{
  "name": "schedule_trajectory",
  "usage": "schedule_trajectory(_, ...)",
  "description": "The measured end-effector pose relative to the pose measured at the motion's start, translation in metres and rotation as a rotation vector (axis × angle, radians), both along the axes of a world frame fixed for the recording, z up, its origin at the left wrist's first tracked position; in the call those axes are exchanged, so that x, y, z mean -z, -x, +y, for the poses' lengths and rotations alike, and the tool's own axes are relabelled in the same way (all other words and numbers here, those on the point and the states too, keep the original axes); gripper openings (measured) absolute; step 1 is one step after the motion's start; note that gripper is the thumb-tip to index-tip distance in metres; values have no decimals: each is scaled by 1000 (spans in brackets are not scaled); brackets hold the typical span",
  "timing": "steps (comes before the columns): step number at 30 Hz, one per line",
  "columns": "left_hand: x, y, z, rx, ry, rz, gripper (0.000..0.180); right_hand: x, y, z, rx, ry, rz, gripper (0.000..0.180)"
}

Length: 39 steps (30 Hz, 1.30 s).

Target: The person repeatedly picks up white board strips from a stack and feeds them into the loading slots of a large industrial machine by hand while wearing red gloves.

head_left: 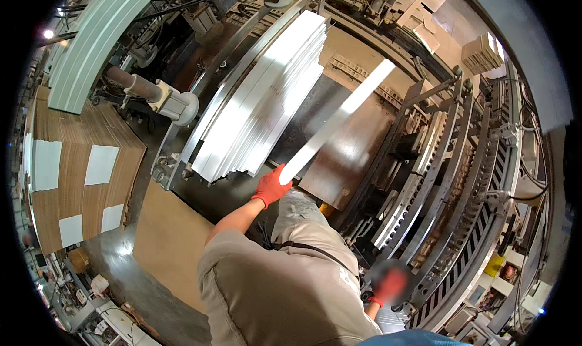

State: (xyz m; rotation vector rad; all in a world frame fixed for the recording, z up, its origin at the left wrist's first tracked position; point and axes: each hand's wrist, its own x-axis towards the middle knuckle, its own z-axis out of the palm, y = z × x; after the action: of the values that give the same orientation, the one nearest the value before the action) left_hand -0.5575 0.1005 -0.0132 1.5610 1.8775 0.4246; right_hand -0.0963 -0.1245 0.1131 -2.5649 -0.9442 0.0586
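Note:
My left hand [272,186], in a red glove, is closed on the near end of a long, narrow white strip [339,120]. From my fingers the strip runs away and to the right, over a dark plate [315,112] and a brown, shiny plate [350,155]. Just left of it, a thick stack of white sheets [257,106] leans against a curved metal rail, its edges stepped. At the lower right, my red-gloved right hand [393,285] is by the metal rails of the machine. Blur covers its fingers, so whether it holds anything is hidden.
Brown cardboard sheets with white patches form a tall stack [82,170] on the left. A flat brown board [170,246] lies on the floor nearby. Curved machine rails [445,182] line the right side. A metal cylinder [160,97] projects near the white stack.

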Motion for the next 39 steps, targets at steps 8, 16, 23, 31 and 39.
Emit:
schedule_trajectory(8,95,46,55,-198,179,113,65,8,-3,6,-95,10,2,27)
schedule_trajectory(16,139,59,65,-289,143,206,49,14,-14,0,-149,75,-59,32)
schedule_trajectory(23,162,54,83,-578,373,679,29,5,-8,6,-200,167,-189,31)
schedule_trajectory(31,161,-24,74,-320,-72,323,39,-8,12,21,-119,79,-260,27)
schedule_trajectory(39,87,-125,97,593,-168,239,43,-31,-7,-27,400,-524,271,29)
